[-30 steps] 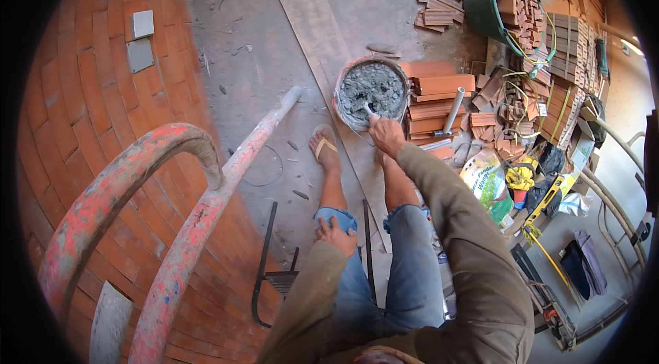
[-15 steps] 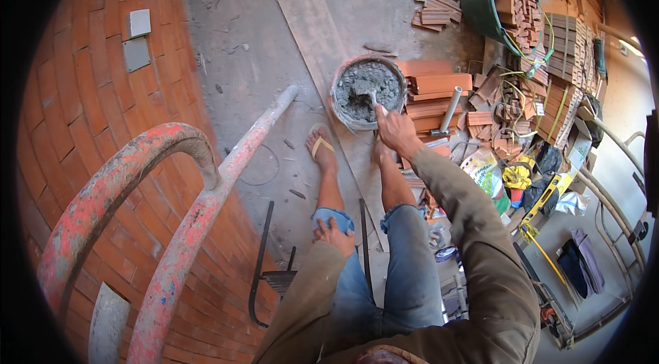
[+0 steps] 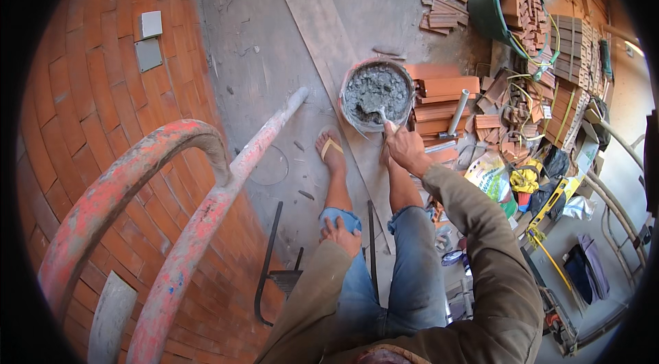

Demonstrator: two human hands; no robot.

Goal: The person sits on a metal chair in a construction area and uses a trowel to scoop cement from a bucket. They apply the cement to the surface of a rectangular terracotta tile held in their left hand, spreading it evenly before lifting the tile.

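Note:
My right hand [image 3: 406, 146] grips the handle of a small trowel [image 3: 382, 114], whose blade lies in grey wet mortar [image 3: 377, 87] near the bucket's close rim. The round mortar bucket [image 3: 343, 104] stands on the floor just beyond my feet, its rim smeared with mortar. Part of the blade is sunk and cannot be seen. My left hand [image 3: 342, 237] rests on my left knee with fingers spread, holding nothing.
Red-and-grey scaffold tubes [image 3: 206, 216] rise at my left, before a brick-tiled wall [image 3: 103, 103]. Right of the bucket lie stacked terracotta tiles [image 3: 446, 87] and a metal tube [image 3: 458, 111]. Farther right stand a green bucket [image 3: 484, 10] of tile pieces and a yellow level [image 3: 546, 202].
My right hand has drawn the trowel back toward the near rim, and the hollow in the mortar looks filled in. The whole view has shifted slightly. My left hand stays on the knee.

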